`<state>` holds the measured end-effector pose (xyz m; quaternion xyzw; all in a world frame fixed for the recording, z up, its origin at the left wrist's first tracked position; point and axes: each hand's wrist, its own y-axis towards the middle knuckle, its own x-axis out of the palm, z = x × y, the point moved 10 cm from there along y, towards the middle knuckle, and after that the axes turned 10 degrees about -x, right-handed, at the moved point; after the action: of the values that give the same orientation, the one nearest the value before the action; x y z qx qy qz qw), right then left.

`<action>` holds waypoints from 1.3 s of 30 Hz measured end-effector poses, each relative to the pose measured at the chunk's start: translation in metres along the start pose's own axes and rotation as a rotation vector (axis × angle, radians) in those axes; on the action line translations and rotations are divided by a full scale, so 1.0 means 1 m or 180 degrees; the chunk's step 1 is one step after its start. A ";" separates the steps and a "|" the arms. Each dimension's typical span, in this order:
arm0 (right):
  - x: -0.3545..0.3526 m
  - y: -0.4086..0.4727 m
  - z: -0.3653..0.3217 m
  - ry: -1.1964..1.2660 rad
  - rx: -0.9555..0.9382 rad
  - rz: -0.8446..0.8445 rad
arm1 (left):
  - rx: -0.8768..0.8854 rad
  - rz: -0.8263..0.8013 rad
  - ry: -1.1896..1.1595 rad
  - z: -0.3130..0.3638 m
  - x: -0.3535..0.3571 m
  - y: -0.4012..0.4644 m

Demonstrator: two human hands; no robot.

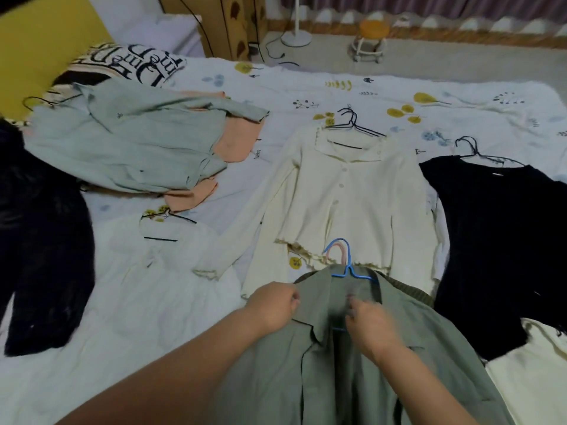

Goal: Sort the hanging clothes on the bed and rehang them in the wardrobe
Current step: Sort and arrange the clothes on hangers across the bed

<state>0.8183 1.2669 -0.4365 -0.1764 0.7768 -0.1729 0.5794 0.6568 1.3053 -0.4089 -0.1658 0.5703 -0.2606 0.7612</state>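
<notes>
Sorting step underway: green shirt (352, 357) on blue hanger (346, 265), lower centre of frame, on bed (306, 87). Left hand (273, 305) grip closed on collar; right hand (368, 323) blurred, grip state unclear. Next, likely: straighten shirt, lift by hook.

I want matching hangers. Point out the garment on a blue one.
The olive green shirt under both hands: its hanger is blue, while the others' visible hangers are black wire.

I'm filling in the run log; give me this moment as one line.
stage: sorting on bed | left hand: gripping green shirt collar | right hand: at its front opening, blurred | blue hanger: inside shirt
</notes>
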 end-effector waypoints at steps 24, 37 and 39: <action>0.042 0.115 -0.323 0.0145 -0.0683 0.0359 | -0.0850 0.0348 -0.0114 -0.352 -0.091 -0.004; 0.079 0.258 -0.343 -0.0471 -0.0240 0.0264 | -0.1091 -0.0513 0.0171 -0.443 -0.022 0.075; 0.076 0.267 -0.343 -0.0503 -0.0087 0.0290 | -0.1085 -0.0524 0.0149 -0.445 -0.018 0.078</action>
<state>0.4485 1.4870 -0.5342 -0.1618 0.7381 -0.1213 0.6437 0.2439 1.3989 -0.5685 -0.3323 0.6083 -0.2254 0.6847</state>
